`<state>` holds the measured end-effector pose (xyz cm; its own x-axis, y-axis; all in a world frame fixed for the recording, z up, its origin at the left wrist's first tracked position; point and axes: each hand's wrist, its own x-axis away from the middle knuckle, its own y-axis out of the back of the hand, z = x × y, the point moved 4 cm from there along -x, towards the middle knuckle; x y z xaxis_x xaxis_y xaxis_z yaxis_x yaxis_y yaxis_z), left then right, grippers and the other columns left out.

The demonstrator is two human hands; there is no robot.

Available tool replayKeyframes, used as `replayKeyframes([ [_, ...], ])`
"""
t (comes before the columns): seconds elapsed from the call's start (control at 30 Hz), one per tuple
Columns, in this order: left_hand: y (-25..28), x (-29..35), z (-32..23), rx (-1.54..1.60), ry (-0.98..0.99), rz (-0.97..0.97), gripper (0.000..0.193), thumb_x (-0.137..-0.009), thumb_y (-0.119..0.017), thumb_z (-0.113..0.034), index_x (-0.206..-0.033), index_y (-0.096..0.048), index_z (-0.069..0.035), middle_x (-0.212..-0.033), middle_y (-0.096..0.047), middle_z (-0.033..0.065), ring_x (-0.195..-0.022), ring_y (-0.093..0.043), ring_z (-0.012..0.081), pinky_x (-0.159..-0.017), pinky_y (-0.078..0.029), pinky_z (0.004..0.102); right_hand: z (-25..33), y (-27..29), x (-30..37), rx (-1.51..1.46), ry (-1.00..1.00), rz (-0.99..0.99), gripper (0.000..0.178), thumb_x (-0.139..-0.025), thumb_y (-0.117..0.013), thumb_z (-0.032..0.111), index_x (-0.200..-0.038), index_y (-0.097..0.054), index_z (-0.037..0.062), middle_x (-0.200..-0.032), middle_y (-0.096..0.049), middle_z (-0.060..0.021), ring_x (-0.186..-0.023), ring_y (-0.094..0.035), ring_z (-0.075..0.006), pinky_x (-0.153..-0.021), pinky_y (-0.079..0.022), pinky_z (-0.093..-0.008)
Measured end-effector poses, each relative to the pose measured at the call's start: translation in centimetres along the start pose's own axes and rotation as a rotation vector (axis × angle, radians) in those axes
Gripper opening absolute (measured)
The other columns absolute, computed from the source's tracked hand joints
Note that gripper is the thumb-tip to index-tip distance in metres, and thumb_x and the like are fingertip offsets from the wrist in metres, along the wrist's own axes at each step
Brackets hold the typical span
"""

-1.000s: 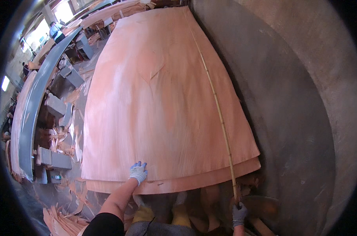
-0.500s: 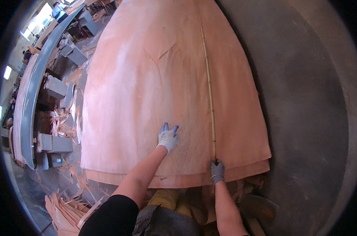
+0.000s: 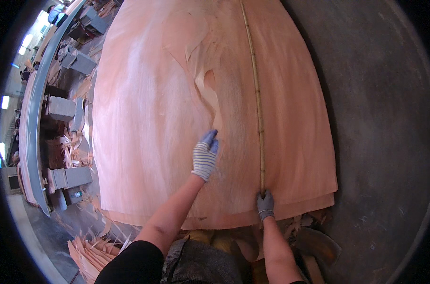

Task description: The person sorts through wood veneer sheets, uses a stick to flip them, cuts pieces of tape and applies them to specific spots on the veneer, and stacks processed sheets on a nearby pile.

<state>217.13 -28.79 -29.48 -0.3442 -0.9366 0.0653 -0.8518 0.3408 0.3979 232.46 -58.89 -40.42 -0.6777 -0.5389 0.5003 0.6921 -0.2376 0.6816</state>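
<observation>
A wide, thin sheet of pinkish wood veneer (image 3: 139, 142) lies in front of me, its near edge overlapping another sheet (image 3: 300, 205). Near its middle, my left hand (image 3: 205, 158), in a striped white glove with bluish fingertips, is closed on the tip of a torn veneer strip (image 3: 209, 97). That strip is raised and curls, with a small opening at its far part. In a grey glove, my right hand (image 3: 265, 206) wraps round the near end of a long, thin bamboo pole (image 3: 258, 104). The pole lies lengthwise across the veneer, right of the tear.
On the left, a long grey-edged stack (image 3: 35, 123) stands among grey blocks (image 3: 61, 108) and wood scraps (image 3: 70, 149). A pile of veneer strips (image 3: 89, 258) lies at lower left. Grey floor (image 3: 380, 132) borders the right side. Another person (image 3: 57, 15) is far off at upper left.
My left hand has moved slightly away from me, and its spread fingers have closed on the veneer strip. The torn veneer has lifted and curled. My right hand keeps hold of the bamboo pole.
</observation>
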Motion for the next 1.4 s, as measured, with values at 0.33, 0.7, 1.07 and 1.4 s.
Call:
replayKeyframes([
  [0.33, -1.9, -11.5, 0.9, -1.074, 0.180, 0.011, 0.088, -0.067, -0.061, -0.063, -0.127, -0.041, -0.003, -0.134, -0.037, 0.0137, -0.122, -0.035, 0.0323, -0.100, -0.026, 0.0431, 0.3, 0.7, 1.3, -0.027, 0.013, 0.064, 0.038, -0.084, -0.055, 0.025, -0.108, -0.052, -0.0037, -0.099, -0.059, -0.0252, -0.095, -0.057, -0.0387, -0.080, -0.044, -0.0426],
  [0.7, -6.6, -18.7, 4.0, -0.445, 0.028, 0.009, 0.048, -0.076, -0.058, -0.016, -0.123, -0.049, -0.011, -0.104, -0.060, 0.0142, -0.090, -0.060, 0.0282, -0.078, -0.047, 0.0381, -0.9, -0.3, 0.3, 0.040, -0.025, 0.036, 0.032, -0.074, -0.062, 0.025, -0.089, -0.055, -0.0026, -0.092, -0.058, -0.0267, -0.088, -0.056, -0.0420, -0.075, -0.045, -0.0457],
  [1.07, 30.3, -3.0, 2.6, -0.189, 0.104, -0.407, 0.024, -0.081, -0.048, -0.005, -0.102, -0.060, -0.003, -0.094, -0.059, 0.0066, -0.084, -0.055, 0.0167, -0.075, -0.047, 0.0286, -1.8, -2.0, 0.1, 0.107, 0.027, 0.020, 0.031, -0.077, -0.059, 0.026, -0.088, -0.056, -0.0021, -0.089, -0.059, -0.0250, -0.084, -0.057, -0.0403, -0.073, -0.045, -0.0468],
  [1.4, 52.8, 43.7, 4.5, -1.020, 1.009, -0.510, 0.033, -0.083, -0.044, -0.023, -0.104, -0.060, -0.004, -0.097, -0.060, 0.0167, -0.090, -0.057, 0.0275, -0.079, -0.044, 0.0370, 0.7, 4.0, 3.9, -0.083, 0.049, -0.048, 0.030, -0.075, -0.061, 0.031, -0.081, -0.061, 0.0014, -0.075, -0.060, -0.0238, -0.075, -0.060, -0.0396, -0.061, -0.046, -0.0453],
])
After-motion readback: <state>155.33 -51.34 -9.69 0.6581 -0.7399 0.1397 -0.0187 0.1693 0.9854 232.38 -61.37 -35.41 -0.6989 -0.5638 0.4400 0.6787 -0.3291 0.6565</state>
